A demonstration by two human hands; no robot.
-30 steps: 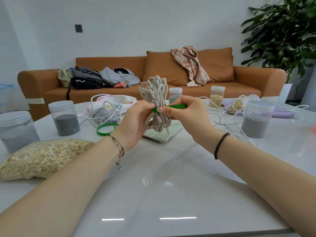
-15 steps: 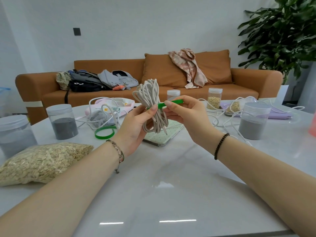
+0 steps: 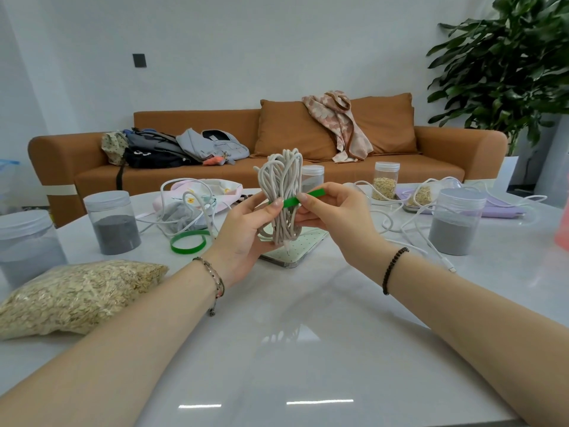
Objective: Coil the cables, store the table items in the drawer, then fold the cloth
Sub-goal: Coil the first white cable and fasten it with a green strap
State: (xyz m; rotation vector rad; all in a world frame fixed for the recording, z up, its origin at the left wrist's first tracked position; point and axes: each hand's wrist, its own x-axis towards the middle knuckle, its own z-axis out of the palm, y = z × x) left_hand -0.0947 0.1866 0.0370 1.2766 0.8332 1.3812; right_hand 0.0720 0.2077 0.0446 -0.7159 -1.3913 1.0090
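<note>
A coiled beige cable bundle (image 3: pixel 281 180) stands upright above the white table (image 3: pixel 308 349), gripped in my left hand (image 3: pixel 246 232). A green strap (image 3: pixel 311 195) crosses the bundle's middle; my right hand (image 3: pixel 335 217) pinches it, and my left thumb presses on its other end. The strap's free end sticks out to the right. A second green strap (image 3: pixel 188 241), looped, lies on the table at left. Loose white cables lie at the back left (image 3: pixel 197 204) and right (image 3: pixel 409 229). A purple cloth (image 3: pixel 498 211) lies at far right.
Jars of grey sand stand at left (image 3: pixel 112 223), far left (image 3: pixel 26 245) and right (image 3: pixel 455 223). A bag of oats (image 3: pixel 74 291) lies front left. Small jars of grain (image 3: pixel 385 180), a green-dotted notebook (image 3: pixel 295 248) and a pale pouch (image 3: pixel 197 192) lie further back. A sofa stands behind.
The bundle has shifted slightly left and lower in view. My right hand has drawn the green strap further across its front; the free end now points up to the right.
</note>
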